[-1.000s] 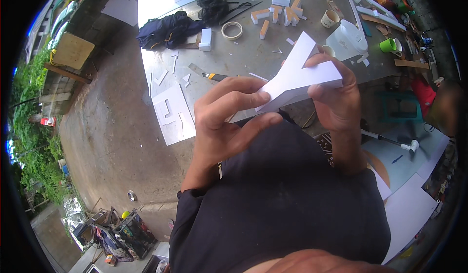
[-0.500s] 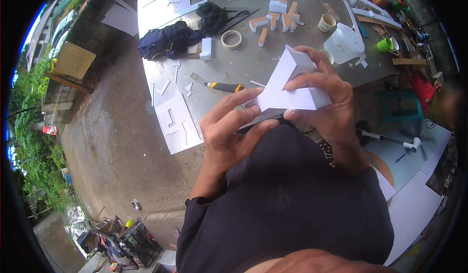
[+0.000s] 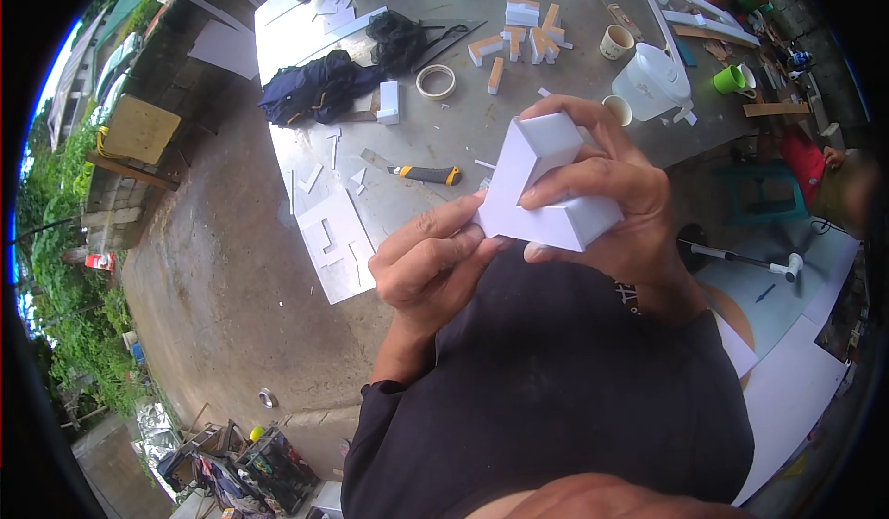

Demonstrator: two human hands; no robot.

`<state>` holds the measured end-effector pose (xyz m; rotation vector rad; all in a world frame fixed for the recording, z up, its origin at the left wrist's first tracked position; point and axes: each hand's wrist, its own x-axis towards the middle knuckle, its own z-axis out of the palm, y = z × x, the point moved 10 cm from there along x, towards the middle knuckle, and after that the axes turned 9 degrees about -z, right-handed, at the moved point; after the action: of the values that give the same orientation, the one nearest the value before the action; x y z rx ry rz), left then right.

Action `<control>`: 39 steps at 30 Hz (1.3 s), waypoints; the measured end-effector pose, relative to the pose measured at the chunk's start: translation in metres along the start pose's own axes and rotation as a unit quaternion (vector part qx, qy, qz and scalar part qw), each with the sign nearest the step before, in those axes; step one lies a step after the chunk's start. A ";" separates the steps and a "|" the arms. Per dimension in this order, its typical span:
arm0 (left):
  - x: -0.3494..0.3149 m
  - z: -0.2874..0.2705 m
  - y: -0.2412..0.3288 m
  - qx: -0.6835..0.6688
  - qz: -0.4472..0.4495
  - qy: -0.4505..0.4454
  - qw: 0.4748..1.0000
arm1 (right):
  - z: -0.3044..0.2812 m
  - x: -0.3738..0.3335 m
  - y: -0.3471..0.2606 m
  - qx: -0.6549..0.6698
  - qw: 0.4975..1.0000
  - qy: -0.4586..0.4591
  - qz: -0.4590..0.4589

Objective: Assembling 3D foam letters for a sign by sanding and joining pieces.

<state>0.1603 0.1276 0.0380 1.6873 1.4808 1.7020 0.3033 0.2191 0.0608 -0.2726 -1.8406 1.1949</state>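
A white Y-shaped block letter, with flat faces and thick side walls, is held in front of my chest above the table's near edge. My right hand wraps around its two arms, with fingers in the notch between them and the thumb below. At the stem's end, my left hand pinches the letter between thumb and fingers. Just beyond my left hand, a yellow-and-black utility knife lies on the table with its blade out. A white sheet with cut-out shapes hangs over the table edge to the left.
On the metal table lie a roll of tape, dark cloth, white offcuts and several small block letters. A white pitcher and a paper cup stand at the right. A fan is near my right side.
The block letter has turned slightly and shifted left and nearer to me. My left hand has moved a little left, and its thumb has closed in against the stem.
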 end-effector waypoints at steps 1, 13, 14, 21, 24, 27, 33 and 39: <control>0.001 0.001 0.000 0.001 0.001 -0.003 1.000 | 0.000 0.001 0.000 0.001 1.000 0.000 -0.001; 0.012 0.001 -0.010 -0.039 -0.033 -0.010 0.999 | 0.006 0.014 -0.025 -0.067 0.993 -0.028 -0.096; 0.010 0.000 -0.010 -0.045 -0.022 -0.005 0.999 | 0.003 0.015 -0.024 -0.072 0.994 -0.008 -0.080; 0.013 0.005 -0.013 -0.056 -0.044 -0.041 0.997 | -0.003 0.018 -0.020 -0.130 0.985 -0.020 -0.115; 0.010 0.005 -0.023 -0.110 -0.098 -0.024 0.989 | -0.005 0.020 -0.016 -0.153 0.982 -0.029 -0.105; 0.009 0.005 -0.031 -0.120 -0.126 -0.014 0.985 | -0.003 0.027 -0.012 -0.157 0.983 -0.017 -0.093; 0.015 0.012 -0.036 -0.191 -0.169 -0.031 0.966 | -0.008 0.029 0.001 -0.154 0.973 0.041 -0.165; 0.006 0.032 -0.053 -0.338 -0.315 -0.064 0.885 | -0.003 0.026 0.012 0.026 0.983 0.114 -0.145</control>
<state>0.1646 0.1678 -0.0090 0.8079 1.0189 1.4458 0.2880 0.2424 0.0661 -0.1019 -1.5851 0.9658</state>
